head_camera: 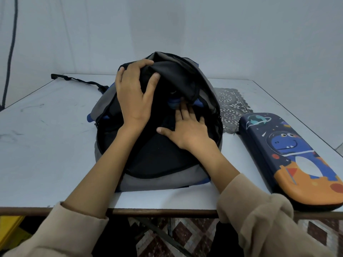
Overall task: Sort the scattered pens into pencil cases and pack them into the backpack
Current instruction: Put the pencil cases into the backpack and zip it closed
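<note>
Well, from the head view, my 2 grips are both on the backpack (157, 160), which lies flat near the middle of the worktop (55, 145) with its zip open. My left grip (135, 93) has its fingers curled over the flap (172, 75), with the thumb pinching from the near side. It lifts the black fabric so the mouth gapes. My right grip (187, 130) lies flat and relaxed on the dark lining, fingers straight and reaching into the opening. It holds nothing that I can see. Something blue sits just past the fingertips, and I cannot tell what it is.

I judge the backpack soft and floppy. The fabric sags wherever I do not hold it, so it needs 1 grip to keep it open.

The pencil case (297, 160) lies closed, well to the right of my right grip, at the worktop's near right edge and beside a lace mat (230, 102). Its shell looks stiff and smooth, and it is likely light. I would take it across its narrow width near the middle, since the glossy face may slip.
</note>
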The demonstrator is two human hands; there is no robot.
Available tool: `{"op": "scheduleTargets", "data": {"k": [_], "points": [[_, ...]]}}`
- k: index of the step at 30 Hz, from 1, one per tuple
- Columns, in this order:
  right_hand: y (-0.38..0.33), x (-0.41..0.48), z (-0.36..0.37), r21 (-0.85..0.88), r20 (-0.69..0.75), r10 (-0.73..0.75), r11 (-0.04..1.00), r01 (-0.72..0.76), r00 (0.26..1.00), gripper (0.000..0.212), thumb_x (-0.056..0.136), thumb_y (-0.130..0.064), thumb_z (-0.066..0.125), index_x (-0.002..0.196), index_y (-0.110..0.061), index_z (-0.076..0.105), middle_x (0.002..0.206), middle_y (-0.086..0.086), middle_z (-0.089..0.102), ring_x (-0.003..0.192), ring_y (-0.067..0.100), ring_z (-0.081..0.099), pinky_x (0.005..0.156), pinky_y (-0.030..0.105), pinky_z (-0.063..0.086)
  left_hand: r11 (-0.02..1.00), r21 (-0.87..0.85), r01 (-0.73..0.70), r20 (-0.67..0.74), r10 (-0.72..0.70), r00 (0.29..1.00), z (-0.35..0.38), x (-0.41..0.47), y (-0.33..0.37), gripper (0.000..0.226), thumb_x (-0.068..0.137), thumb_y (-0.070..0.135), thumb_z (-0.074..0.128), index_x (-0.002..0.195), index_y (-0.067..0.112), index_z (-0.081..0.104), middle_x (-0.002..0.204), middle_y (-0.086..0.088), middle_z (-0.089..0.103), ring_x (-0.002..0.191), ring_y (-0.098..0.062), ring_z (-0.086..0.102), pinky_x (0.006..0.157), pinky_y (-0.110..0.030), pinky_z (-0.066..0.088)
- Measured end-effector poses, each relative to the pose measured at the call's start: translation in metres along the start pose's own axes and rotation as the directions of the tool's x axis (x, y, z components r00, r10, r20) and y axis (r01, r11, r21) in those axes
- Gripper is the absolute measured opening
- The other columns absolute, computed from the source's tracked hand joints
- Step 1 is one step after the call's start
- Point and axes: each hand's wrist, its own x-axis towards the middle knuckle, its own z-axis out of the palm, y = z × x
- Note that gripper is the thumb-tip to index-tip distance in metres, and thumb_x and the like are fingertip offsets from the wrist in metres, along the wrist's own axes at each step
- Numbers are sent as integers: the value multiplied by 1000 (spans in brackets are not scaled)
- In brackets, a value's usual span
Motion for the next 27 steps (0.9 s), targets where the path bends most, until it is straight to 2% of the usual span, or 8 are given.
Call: {"op": "scheduleTargets", "data": {"k": [4, 9, 11, 13, 16, 18, 21, 27], "points": [[1, 0, 9, 2, -49, -15, 1000, 15, 999, 94, 92, -71, 26, 153, -12, -13, 160, 3, -22, 149, 22, -12, 119, 54, 3, 997, 36, 66, -46, -64, 997, 9, 28, 10, 25, 95, 36, 54, 106, 15, 63, 100, 20, 58, 97, 26, 39, 104, -52, 36], [1, -1, 12, -10, -66, -33, 999, 33, 997, 91, 93, -70, 23, 153, -11, -13, 157, 0, -30, 148, 20, -16, 118, 55, 3, 993, 91, 74, -50, -70, 996, 18, 53, 17, 32, 95, 43, 50, 106, 16, 63, 99, 13, 65, 92, 27, 37, 106, -48, 35], [1, 0, 11, -3, -48, -26, 1000, 26, 999, 92, 93, -70, 23, 153, -11, -12, 156, -1, -33, 149, 21, -12, 118, 55, 7, 993, 93, 72, -43, -69, 997, 20, 55, 19, 32, 94, 43, 50, 106, 16, 63, 98, 13, 65, 92, 27, 37, 106, -48, 34], [0, 4, 9, -17, -30, -17, 1000, 16, 999, 92, 92, -72, 23, 154, -13, -10, 155, -3, -33, 149, 25, 0, 117, 54, 14, 993, 93, 72, -41, -68, 997, 21, 55, 19, 32, 94, 43, 50, 105, 16, 63, 98, 13, 65, 91, 26, 38, 106, -48, 34], [0, 9, 2, -74, -33, -11, 997, 9, 999, 89, 91, -73, 21, 155, -17, -5, 158, -7, -27, 143, 28, 20, 108, 50, 31, 994, 75, 76, -42, -73, 996, 18, 51, 19, 30, 94, 41, 51, 105, 16, 63, 96, 16, 63, 92, 26, 38, 106, -49, 35], [-2, 14, -4, -117, -37, -13, 993, 8, 999, 87, 91, -74, 19, 156, -19, -1, 160, -7, -20, 142, 27, 24, 103, 47, 38, 995, 65, 81, -45, -78, 996, 16, 49, 20, 29, 94, 40, 52, 105, 16, 63, 95, 19, 59, 92, 26, 38, 106, -49, 35], [-5, 20, -11, -157, -20, -4, 988, 1, 1000, 87, 90, -75, 15, 156, -20, 4, 162, -6, -13, 144, 27, 21, 103, 47, 39, 995, 56, 82, -48, -79, 996, 14, 48, 21, 27, 93, 39, 53, 105, 16, 63, 94, 21, 58, 92, 25, 39, 105, -50, 36], [-7, 23, -10, -162, -11, 10, 987, -12, 1000, 86, 91, -74, 15, 156, -20, 7, 162, -6, -12, 145, 28, 20, 103, 48, 39, 997, 45, 63, -37, -61, 997, 10, 49, 23, 27, 93, 38, 53, 105, 16, 64, 96, 20, 59, 93, 25, 39, 106, -50, 35]]}}
